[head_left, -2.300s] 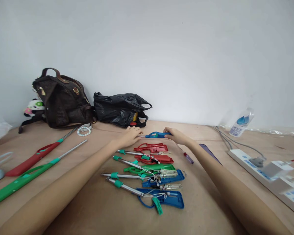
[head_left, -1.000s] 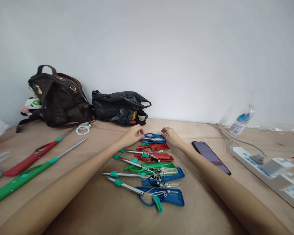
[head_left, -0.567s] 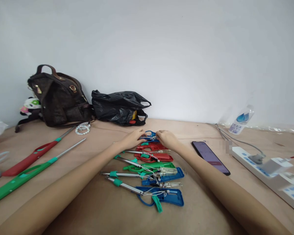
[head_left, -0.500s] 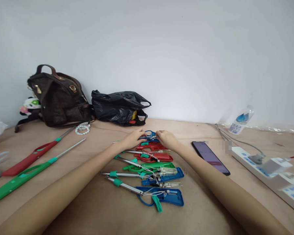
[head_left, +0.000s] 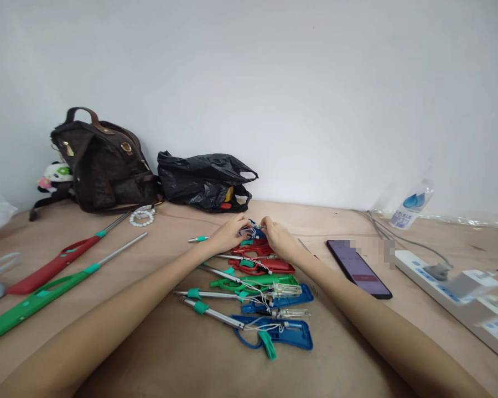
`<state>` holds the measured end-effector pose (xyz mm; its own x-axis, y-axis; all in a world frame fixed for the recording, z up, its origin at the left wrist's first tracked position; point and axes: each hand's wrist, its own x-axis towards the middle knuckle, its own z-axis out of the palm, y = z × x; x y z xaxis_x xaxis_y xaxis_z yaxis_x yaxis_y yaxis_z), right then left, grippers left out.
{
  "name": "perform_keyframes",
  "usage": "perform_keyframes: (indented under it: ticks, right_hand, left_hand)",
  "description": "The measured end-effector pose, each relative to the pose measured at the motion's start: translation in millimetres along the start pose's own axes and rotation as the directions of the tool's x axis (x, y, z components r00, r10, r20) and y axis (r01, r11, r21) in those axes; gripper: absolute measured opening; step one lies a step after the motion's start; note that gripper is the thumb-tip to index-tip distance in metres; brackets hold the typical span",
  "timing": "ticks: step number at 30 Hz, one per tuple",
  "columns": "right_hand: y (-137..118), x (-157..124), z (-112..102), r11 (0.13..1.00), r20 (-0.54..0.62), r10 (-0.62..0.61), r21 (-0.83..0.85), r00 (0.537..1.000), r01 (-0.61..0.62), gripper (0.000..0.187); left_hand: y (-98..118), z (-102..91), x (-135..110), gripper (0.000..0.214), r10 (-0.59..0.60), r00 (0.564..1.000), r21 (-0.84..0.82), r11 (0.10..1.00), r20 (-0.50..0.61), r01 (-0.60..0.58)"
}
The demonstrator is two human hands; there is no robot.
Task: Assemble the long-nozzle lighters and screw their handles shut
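Note:
At the far end of a row of opened lighters, my left hand [head_left: 231, 234] has its fingers curled on the left side of a blue lighter shell [head_left: 257, 232]. My right hand [head_left: 277, 237] pinches at the shell's right side; what its fingertips hold is too small to make out. White wires show between the hands. Nearer me lie red lighter shells [head_left: 282, 266], a green lighter shell [head_left: 257, 281] and blue lighter shells [head_left: 302, 338], with metal tubes [head_left: 222, 318], teal clips, white wires and clear fuel tanks [head_left: 286, 290].
Two whole lighters, one red [head_left: 58, 265] and one green [head_left: 45, 298], lie left. Behind are a dark backpack [head_left: 108, 171], a black plastic bag [head_left: 199, 182] and a bracelet [head_left: 141, 217]. Right are a phone [head_left: 359, 268], a power strip [head_left: 423, 282] and a bottle [head_left: 410, 204]. Small springs [head_left: 314, 289] lie near my right forearm.
My right hand has shifted slightly left and turned, its fingertips closer to my left hand. More of a teal-clipped metal tube shows left of my left hand. The view has moved a little.

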<state>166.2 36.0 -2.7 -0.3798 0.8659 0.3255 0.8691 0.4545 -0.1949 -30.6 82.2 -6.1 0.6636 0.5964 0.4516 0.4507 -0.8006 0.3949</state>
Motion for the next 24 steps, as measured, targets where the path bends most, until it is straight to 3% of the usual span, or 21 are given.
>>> perform_keyframes:
  ticks: [7,15,22,24]
  right_hand:
    - [2.6,1.8,3.9,0.998,-0.082,-0.005,0.063,0.997,0.010,0.012]
    - [13.5,8.4,-5.8,0.997,-0.210,0.007,0.081,0.978,0.010,0.020]
    - [20.6,7.2,-12.9,1.000,-0.066,-0.006,0.023,0.998,0.008,0.009]
    - [20.6,3.9,-13.9,1.000,-0.009,-0.020,-0.014,1.000,0.020,0.020]
  left_hand:
    - [1.4,4.2,3.1,0.012,-0.040,0.999,-0.087,0.995,0.007,0.041]
    - [-15.5,-22.8,11.7,0.030,-0.164,0.986,-0.168,0.973,-0.008,0.160]
    - [-12.7,-22.6,6.2,0.017,-0.186,0.980,-0.034,0.982,0.066,0.188]
    - [-7.1,-24.6,6.0,0.015,-0.174,0.983,0.029,0.984,0.057,0.173]
